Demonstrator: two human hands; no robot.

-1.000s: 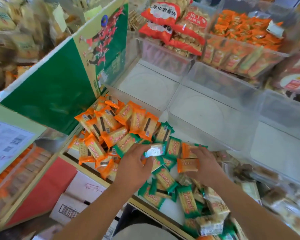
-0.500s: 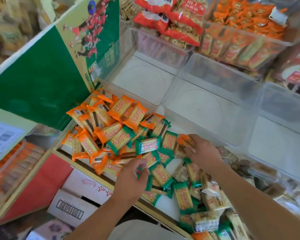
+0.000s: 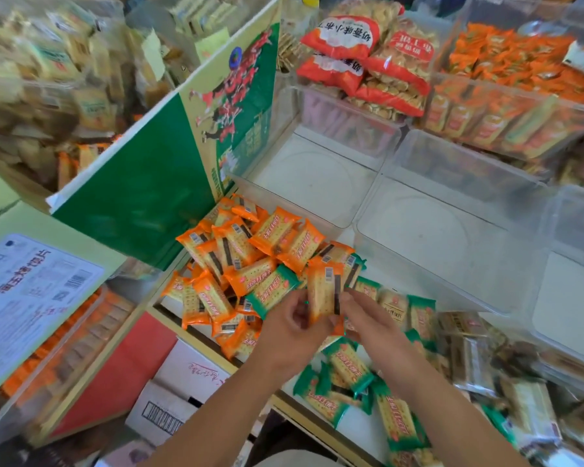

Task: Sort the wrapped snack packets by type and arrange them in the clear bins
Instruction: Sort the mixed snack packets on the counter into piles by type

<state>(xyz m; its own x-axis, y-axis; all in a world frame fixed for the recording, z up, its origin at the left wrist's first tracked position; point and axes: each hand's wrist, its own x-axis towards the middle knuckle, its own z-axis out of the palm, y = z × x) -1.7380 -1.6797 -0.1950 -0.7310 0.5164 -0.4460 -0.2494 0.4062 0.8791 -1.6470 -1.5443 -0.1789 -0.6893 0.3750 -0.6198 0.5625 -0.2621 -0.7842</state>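
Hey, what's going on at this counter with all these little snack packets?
A person is sorting snacks by wrapper colour. The left hand and the right hand together pinch one orange packet, held upright above the heap. The orange pile sits to the left, and the green packets lie nearer the person. The clear bins just behind have nothing in them yet.

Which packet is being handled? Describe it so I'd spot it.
Find the tall green cardboard panel; a heap of orange-wrapped packets lies at its foot. At the heap's near edge, the left hand and right hand hold one orange-ended packet upright, barcode showing; neighbours lie piled.
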